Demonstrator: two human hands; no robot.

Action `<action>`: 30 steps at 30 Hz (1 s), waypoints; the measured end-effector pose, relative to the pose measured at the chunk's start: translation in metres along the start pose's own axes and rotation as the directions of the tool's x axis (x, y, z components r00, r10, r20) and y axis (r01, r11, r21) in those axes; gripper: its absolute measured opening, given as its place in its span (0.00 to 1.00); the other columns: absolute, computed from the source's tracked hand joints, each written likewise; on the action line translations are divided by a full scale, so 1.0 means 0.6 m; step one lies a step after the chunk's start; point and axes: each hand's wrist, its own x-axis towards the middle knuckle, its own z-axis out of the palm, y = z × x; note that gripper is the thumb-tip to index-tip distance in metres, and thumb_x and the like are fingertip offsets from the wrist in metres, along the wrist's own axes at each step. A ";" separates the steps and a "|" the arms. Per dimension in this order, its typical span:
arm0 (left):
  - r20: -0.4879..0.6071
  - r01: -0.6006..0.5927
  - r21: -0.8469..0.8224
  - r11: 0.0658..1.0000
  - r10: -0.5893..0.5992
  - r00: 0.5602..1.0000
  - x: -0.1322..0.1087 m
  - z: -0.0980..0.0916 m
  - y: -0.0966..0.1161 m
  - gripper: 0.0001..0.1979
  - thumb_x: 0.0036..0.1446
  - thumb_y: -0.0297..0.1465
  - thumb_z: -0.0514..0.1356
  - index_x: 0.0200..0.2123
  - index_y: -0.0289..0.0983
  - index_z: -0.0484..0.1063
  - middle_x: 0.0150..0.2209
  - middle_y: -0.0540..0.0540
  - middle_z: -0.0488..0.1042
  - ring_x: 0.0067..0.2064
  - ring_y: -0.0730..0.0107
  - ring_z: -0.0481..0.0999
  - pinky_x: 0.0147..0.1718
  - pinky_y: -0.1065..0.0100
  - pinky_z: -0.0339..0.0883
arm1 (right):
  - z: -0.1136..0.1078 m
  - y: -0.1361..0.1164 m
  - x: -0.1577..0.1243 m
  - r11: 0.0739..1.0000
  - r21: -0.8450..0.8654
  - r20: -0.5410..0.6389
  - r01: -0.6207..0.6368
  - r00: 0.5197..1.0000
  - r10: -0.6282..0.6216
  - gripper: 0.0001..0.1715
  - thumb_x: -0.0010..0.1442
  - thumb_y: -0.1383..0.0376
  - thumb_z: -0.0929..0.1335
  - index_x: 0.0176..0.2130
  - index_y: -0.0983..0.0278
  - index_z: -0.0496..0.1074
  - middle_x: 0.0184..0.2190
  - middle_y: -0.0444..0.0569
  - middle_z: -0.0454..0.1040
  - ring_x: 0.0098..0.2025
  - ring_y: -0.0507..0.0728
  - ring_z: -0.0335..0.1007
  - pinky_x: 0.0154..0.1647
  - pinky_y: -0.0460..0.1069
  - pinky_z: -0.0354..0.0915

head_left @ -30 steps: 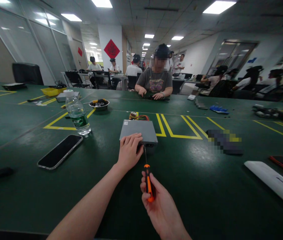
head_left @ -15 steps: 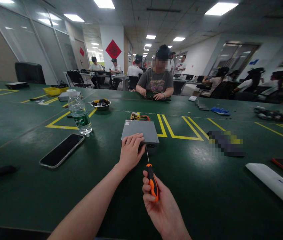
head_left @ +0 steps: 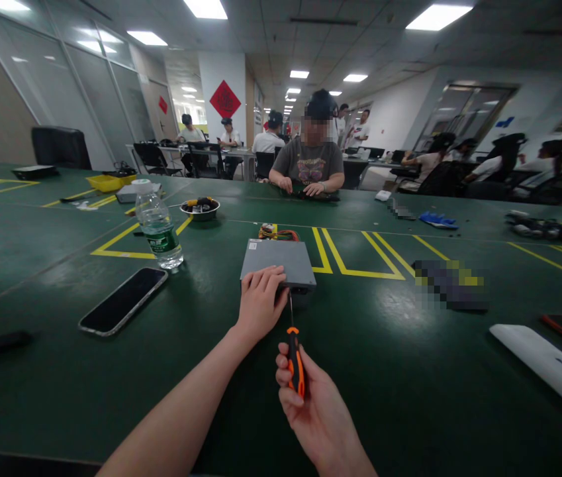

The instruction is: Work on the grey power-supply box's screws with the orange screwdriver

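A grey metal computer power supply (head_left: 288,257) lies on the green table in front of me, its bundle of coloured cables (head_left: 281,233) at the far side. My left hand (head_left: 263,295) grips its near left corner, fingers over the top and thumb at the front face. In my right hand (head_left: 308,391) is a screwdriver (head_left: 294,361) with an orange and black handle, wrapped by the fingers. Its thin shaft points away from me, and the tip meets the near face of the power supply beside my left thumb. Whether the tip sits in a screw is too small to tell.
Left of the power supply are a phone (head_left: 124,301), a water bottle (head_left: 159,228) and a metal bowl (head_left: 200,209) of small parts. A white long object (head_left: 543,364) lies at the right. Across the table sits a person (head_left: 308,162) handling something dark.
The screwdriver handle has turned a little and shifted slightly left with my right hand. My left hand and the power supply stay in place.
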 end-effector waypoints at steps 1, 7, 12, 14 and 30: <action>-0.001 -0.001 0.002 1.000 0.001 1.000 0.000 0.000 0.000 0.08 0.57 0.30 0.53 0.42 0.41 0.64 0.51 0.47 0.70 0.53 0.63 0.65 0.49 0.57 0.53 | 0.001 0.001 -0.001 1.000 -0.012 -0.004 0.010 1.000 -0.010 0.16 0.65 0.64 0.58 0.36 0.73 0.69 0.24 0.48 0.66 0.19 0.45 0.59 0.10 0.37 0.49; -0.006 -0.004 0.000 1.000 0.004 1.000 0.000 -0.002 0.001 0.09 0.57 0.30 0.54 0.42 0.41 0.65 0.50 0.47 0.70 0.53 0.64 0.65 0.49 0.58 0.54 | -0.004 0.001 -0.002 0.993 -0.015 0.028 0.120 0.992 -0.119 0.08 0.61 0.70 0.62 0.33 0.73 0.68 0.25 0.48 0.67 0.19 0.43 0.57 0.11 0.36 0.48; 0.006 -0.007 0.004 1.000 0.007 1.000 0.001 -0.003 0.000 0.09 0.57 0.30 0.53 0.43 0.41 0.64 0.51 0.47 0.70 0.53 0.64 0.65 0.49 0.58 0.53 | -0.020 -0.006 -0.005 0.999 0.007 0.092 0.053 0.994 -0.053 0.14 0.63 0.65 0.60 0.36 0.74 0.69 0.21 0.44 0.64 0.14 0.42 0.51 0.09 0.37 0.46; 0.010 -0.010 0.003 1.000 0.010 1.000 0.001 -0.002 -0.001 0.09 0.58 0.30 0.53 0.43 0.41 0.64 0.51 0.48 0.70 0.53 0.64 0.65 0.49 0.58 0.53 | -0.029 -0.011 -0.006 0.997 0.007 0.123 0.077 0.989 -0.078 0.15 0.63 0.64 0.60 0.36 0.73 0.69 0.20 0.42 0.63 0.13 0.41 0.48 0.09 0.37 0.44; -0.002 -0.012 -0.001 1.000 0.012 1.000 0.000 0.001 -0.003 0.08 0.58 0.31 0.53 0.42 0.41 0.64 0.51 0.48 0.70 0.53 0.64 0.66 0.49 0.59 0.53 | -0.058 -0.030 -0.001 0.989 0.028 0.199 0.145 0.969 -0.147 0.14 0.63 0.65 0.60 0.35 0.72 0.69 0.20 0.40 0.62 0.12 0.40 0.45 0.09 0.37 0.42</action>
